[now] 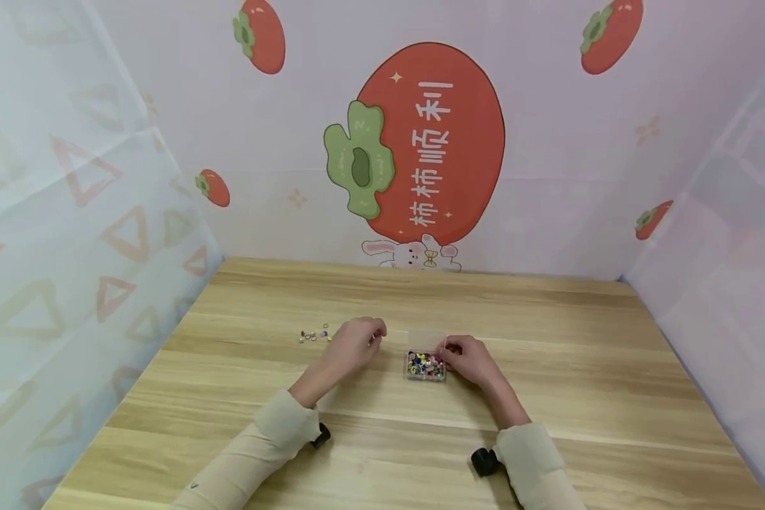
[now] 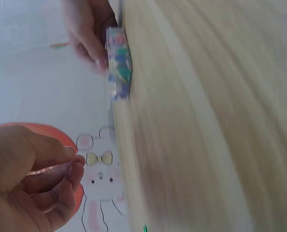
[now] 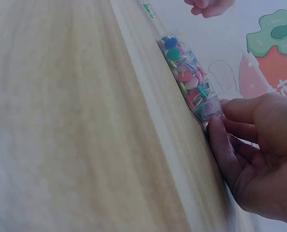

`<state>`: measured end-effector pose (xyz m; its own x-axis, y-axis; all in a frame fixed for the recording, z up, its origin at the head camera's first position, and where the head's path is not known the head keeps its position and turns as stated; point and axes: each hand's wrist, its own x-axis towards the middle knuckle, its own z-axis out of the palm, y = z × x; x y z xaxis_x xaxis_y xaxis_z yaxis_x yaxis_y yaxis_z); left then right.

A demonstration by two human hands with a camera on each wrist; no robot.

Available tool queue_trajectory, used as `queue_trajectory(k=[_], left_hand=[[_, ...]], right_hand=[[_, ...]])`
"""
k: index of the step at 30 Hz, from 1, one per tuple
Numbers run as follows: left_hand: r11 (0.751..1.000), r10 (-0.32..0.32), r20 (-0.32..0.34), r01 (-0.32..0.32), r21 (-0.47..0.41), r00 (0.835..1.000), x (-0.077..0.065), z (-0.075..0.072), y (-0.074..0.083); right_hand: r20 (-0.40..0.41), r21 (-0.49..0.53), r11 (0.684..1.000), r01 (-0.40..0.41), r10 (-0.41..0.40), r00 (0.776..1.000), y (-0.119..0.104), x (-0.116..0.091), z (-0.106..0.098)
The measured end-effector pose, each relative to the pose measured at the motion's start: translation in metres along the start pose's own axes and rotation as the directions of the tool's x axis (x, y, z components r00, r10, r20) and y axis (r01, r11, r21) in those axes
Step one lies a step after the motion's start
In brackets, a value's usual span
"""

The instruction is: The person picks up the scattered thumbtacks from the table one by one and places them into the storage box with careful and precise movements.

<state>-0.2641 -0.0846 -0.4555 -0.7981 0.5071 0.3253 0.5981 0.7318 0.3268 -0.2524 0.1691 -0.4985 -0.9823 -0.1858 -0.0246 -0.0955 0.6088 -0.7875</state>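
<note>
The right end of the pin box (image 1: 426, 378) is gripped by the right hand (image 1: 477, 363); its long axis is pointed toward the left hand (image 1: 353, 346), where any pinched item cannot be made out.

Head view looked forward and down; both wrist views (low, near, rolled sideways) shared the clear rectangular plastic box (image 3: 211, 108) of multicoloured pins (image 3: 183, 73).
</note>
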Motion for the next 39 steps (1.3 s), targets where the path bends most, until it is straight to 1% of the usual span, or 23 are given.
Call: queue_trajectory(k=[2,5,9,13,15,18,21,24,26,30,34,37,39], left_hand=[[0.999,-0.037,0.007,0.036,0.017,0.999,-0.001,-0.003,-0.010],[0.996,-0.079,0.039,0.077,0.035,0.996,-0.002,-0.006,-0.028],[0.991,-0.120,0.094,0.113,0.073,0.988,-0.005,-0.017,-0.053],[0.985,-0.150,0.151,0.135,0.102,0.977,-0.008,-0.020,-0.066],[0.986,-0.152,0.185,0.135,0.103,0.971,-0.009,-0.021,-0.068],[0.988,-0.145,0.217,0.129,0.087,0.965,-0.006,-0.020,-0.069],[0.987,-0.152,0.232,0.134,0.092,0.961,-0.001,-0.017,-0.069],[0.982,-0.176,0.247,0.151,0.115,0.953,0.003,-0.014,-0.069],[0.979,-0.187,0.250,0.159,0.125,0.950,0.004,-0.011,-0.069],[0.979,-0.180,0.240,0.151,0.136,0.954,0.005,-0.008,-0.066],[0.978,-0.185,0.220,0.157,0.138,0.958,0.007,-0.008,-0.061],[0.976,-0.198,0.208,0.174,0.127,0.958,0.006,-0.009,-0.059],[0.977,-0.195,0.197,0.174,0.121,0.961,0.004,-0.008,-0.058]], right_hand=[[0.003,0.000,1.000,0.011,-0.011,1.000,0.001,0.000,0.001],[-0.006,0.000,1.000,0.016,-0.016,1.000,0.004,-0.002,0.001],[-0.011,0.028,0.999,0.020,-0.019,1.000,0.002,0.000,0.005],[0.022,0.039,0.999,0.028,-0.029,0.999,0.003,-0.004,0.007],[0.026,0.040,0.999,0.027,-0.028,0.999,0.004,-0.005,0.008],[0.001,0.040,0.999,0.020,-0.020,1.000,0.004,-0.005,0.007],[-0.018,0.039,0.999,0.020,-0.019,1.000,0.003,-0.004,0.004],[-0.014,0.036,0.999,0.025,-0.024,1.000,0.002,-0.003,0.001],[-0.009,0.037,0.999,0.030,-0.030,1.000,0.002,-0.002,0.001],[-0.006,0.041,0.999,0.026,-0.026,1.000,0.003,-0.002,0.001],[-0.008,0.044,0.999,0.022,-0.022,1.000,0.001,-0.002,-0.001],[-0.007,0.045,0.999,0.024,-0.024,1.000,0.000,-0.003,-0.001],[-0.008,0.046,0.999,0.024,-0.024,1.000,0.000,-0.004,0.000]])
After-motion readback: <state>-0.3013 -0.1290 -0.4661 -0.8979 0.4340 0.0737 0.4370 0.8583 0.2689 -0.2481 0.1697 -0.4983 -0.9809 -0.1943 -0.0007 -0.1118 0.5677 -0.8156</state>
